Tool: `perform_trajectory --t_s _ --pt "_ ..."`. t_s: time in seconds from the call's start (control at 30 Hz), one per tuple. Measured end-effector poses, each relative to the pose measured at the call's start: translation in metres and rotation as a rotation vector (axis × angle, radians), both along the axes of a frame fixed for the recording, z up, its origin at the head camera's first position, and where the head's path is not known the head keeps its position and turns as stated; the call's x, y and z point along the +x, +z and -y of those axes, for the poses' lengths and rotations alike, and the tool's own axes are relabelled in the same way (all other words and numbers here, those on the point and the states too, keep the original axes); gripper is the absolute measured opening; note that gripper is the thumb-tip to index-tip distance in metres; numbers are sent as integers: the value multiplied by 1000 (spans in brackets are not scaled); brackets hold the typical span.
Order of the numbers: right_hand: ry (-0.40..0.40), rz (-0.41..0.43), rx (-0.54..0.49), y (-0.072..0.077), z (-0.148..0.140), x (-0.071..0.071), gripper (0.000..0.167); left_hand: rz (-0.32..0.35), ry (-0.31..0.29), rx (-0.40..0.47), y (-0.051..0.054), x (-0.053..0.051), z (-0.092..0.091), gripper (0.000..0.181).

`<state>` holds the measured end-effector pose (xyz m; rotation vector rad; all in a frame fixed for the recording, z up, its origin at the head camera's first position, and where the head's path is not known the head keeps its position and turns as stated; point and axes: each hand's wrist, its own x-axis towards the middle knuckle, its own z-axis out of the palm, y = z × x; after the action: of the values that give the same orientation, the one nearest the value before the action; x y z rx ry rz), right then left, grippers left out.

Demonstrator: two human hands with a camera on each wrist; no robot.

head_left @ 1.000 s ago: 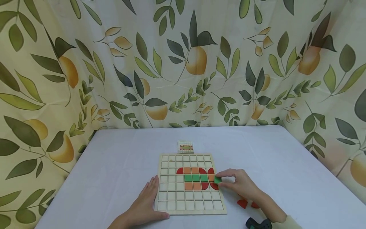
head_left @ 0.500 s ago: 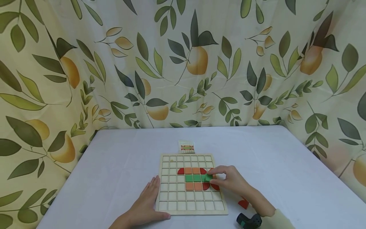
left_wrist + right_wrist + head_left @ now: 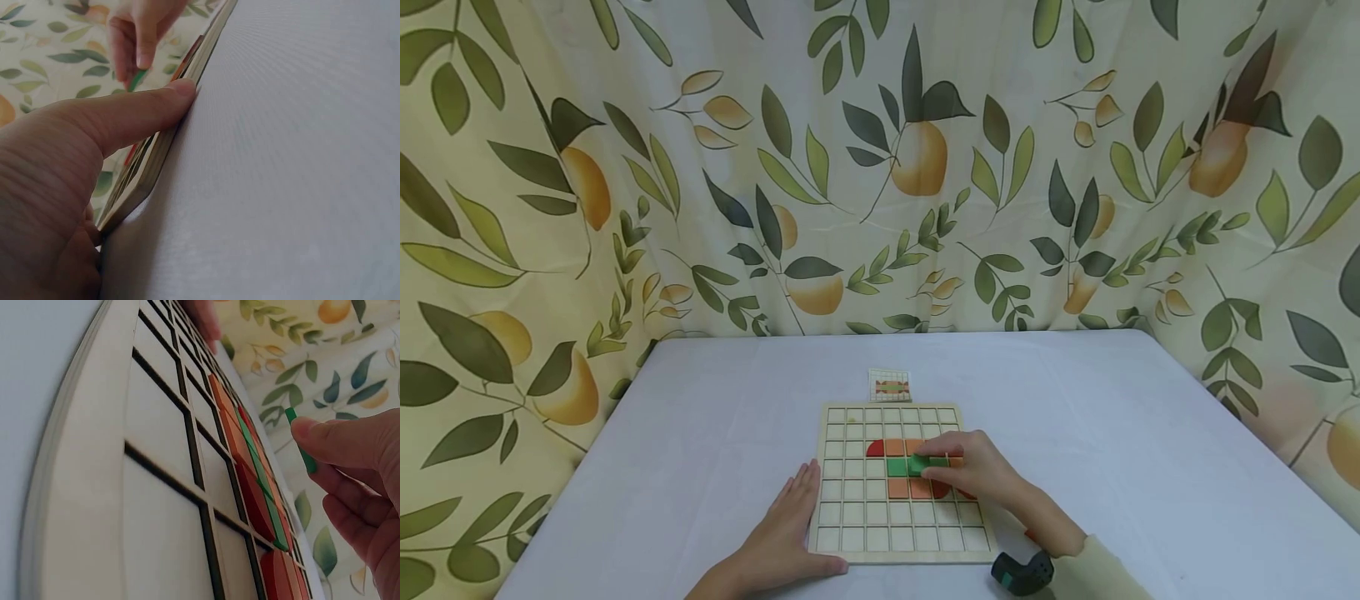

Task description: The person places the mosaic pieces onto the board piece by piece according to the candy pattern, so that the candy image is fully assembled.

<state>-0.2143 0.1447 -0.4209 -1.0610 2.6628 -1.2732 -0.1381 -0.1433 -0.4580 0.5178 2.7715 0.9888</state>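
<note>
My right hand (image 3: pixel 976 468) pinches a small green tile (image 3: pixel 310 460) between thumb and fingers. In the right wrist view the tile is held clear of the wooden grid board (image 3: pixel 880 540), tilted on edge. From the head view it hangs over the row of green tiles (image 3: pixel 897 467). Orange tiles (image 3: pixel 898 489) lie in the rows on either side, with a rounded red piece (image 3: pixel 876 449) at the upper left. The right hand covers part of the pieces on the right. My left hand (image 3: pixel 775 529) rests along the board's left edge, its thumb touching the front edge.
Behind the board is a small pattern card (image 3: pixel 890 387) showing a coloured design. A red piece (image 3: pixel 1032 535) lies right of the board, mostly hidden by the right forearm. A black device (image 3: pixel 1022 573) sits at the right wrist. A leaf-and-fruit curtain (image 3: pixel 865 183) backs the white table (image 3: pixel 737 400).
The right hand has carried the green tile leftward from the board's right edge to above the middle of the green row. The left hand has stayed at the board's left edge.
</note>
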Motion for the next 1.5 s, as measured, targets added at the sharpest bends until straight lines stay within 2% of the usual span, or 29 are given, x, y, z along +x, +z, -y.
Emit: perform_trajectory --t_s 0.27,0.5,0.63,0.87,1.03,1.33,1.5 --pt "51 -52 -55 -5 12 -2 25 0 4 -16 0 -1 0 126" --pt "79 24 -92 -8 20 -4 24 -4 2 -20 1 -1 0 126" --pt "101 4 -89 -10 26 -6 25 2 3 -15 1 -1 0 126" --pt "93 -35 -60 -12 36 -7 24 12 -1 -10 2 0 0 125" --pt "103 -19 -55 -16 42 -10 23 25 5 -16 4 0 0 125" --pt "45 4 -11 -17 49 -8 22 30 10 -19 5 0 -1 125" --pt "37 5 -25 -19 51 -8 22 19 0 -13 4 0 0 125"
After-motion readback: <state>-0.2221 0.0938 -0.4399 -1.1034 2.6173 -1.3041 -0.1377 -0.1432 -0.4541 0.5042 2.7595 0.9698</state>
